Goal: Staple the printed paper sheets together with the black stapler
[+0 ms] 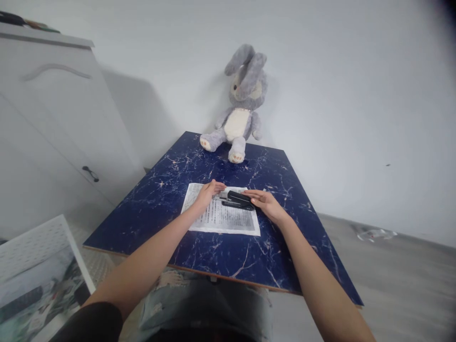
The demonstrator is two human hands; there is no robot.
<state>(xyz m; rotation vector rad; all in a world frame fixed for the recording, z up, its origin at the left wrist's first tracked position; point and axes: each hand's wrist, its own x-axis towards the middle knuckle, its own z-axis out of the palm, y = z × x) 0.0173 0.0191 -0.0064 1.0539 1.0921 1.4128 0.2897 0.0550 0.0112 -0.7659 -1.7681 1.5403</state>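
One black stapler lies on printed paper, long axis crosswise between left hand, grip unclear, and nearer right hand, closed about its right end.

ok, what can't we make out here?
All head view:
- Paper: print too small, blurred.
- Plush rabbit: one eye hidden by an ear.
- Right hand: whether it grips the stapler, too small to judge.
- Clear item on floor: too blurred to name.
- Items on cabinet: cut off by left edge.
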